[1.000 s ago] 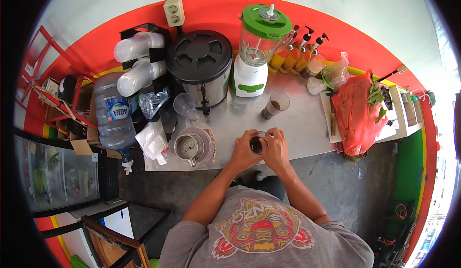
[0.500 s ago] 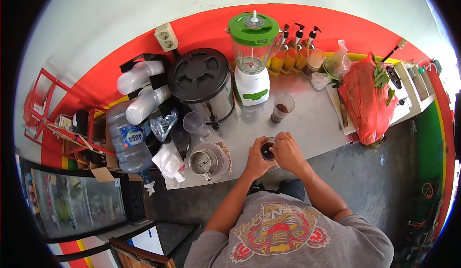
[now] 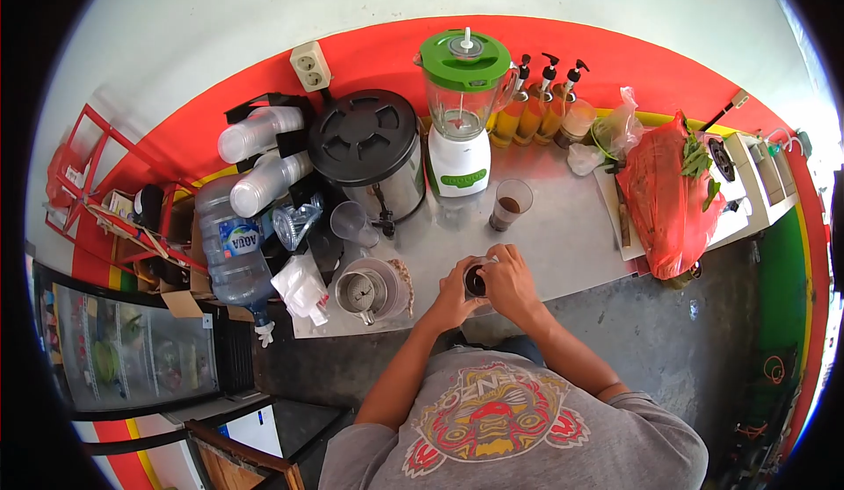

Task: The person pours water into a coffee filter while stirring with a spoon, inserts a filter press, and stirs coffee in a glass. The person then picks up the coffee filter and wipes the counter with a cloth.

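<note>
Near the front edge of the metal table, my left hand (image 3: 450, 298) is wrapped round a clear cup (image 3: 476, 283) with dark liquid in it. Over the cup's right rim sits my right hand (image 3: 512, 286), its fingers bent and pressed together. Whatever those fingers pinch, if anything, is hidden or too small to name. A second clear cup (image 3: 511, 204), partly filled with dark brown liquid, stands just beyond my hands. To the left, a metal strainer (image 3: 359, 291) rests on a round container (image 3: 397, 290).
A blender (image 3: 460, 160) with a green lid and a steel drink dispenser (image 3: 400, 187) stand at the back. Several pump bottles (image 3: 531, 114) line the wall. A red plastic bag (image 3: 664, 196) lies right. Stacked plastic cups (image 3: 264, 187) and a large water bottle (image 3: 236, 261) are left.
The camera view has shifted slightly. My hands and the held cup appear a little further left, with the right hand still bent over the rim.
</note>
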The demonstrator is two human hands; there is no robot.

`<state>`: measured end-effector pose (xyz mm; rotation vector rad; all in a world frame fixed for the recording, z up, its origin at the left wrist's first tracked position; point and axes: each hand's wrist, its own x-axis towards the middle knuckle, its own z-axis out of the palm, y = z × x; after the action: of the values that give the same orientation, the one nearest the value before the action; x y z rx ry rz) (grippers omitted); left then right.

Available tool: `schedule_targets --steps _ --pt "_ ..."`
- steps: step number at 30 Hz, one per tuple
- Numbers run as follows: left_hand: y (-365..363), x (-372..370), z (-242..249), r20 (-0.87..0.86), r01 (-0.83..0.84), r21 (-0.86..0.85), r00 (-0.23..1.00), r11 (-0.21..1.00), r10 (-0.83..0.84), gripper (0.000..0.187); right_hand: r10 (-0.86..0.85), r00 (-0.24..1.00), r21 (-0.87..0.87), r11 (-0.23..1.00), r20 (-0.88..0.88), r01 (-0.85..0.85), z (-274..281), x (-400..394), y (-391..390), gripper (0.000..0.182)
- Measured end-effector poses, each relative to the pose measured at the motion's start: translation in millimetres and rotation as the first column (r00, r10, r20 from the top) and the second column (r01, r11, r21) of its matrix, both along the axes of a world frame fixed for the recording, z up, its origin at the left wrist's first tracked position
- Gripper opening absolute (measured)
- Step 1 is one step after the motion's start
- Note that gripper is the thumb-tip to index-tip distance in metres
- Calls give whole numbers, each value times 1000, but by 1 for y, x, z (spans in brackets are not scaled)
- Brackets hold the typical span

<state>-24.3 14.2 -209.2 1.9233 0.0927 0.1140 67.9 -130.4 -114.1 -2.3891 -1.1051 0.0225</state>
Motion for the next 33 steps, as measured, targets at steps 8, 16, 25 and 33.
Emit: schedule_targets --steps 8,16,25,33 --pt "8 2 16 39 57 -56 998 997 -55 88 -12 999 11 1000 -39 12 -14 8 5 14" --pt "8 1 25 -14 39 -69 999 997 -41 86 4 1000 51 999 -1 -4 -10 0 8 12" --pt "-1 7 -15 -91 -66 -228 995 971 46 81 126 986 7 992 105 -128 2 8 19 15" --pt "-7 -3 -46 110 -202 432 979 879 171 72 77 997 -145 987 3 -75 3 1 18 20"
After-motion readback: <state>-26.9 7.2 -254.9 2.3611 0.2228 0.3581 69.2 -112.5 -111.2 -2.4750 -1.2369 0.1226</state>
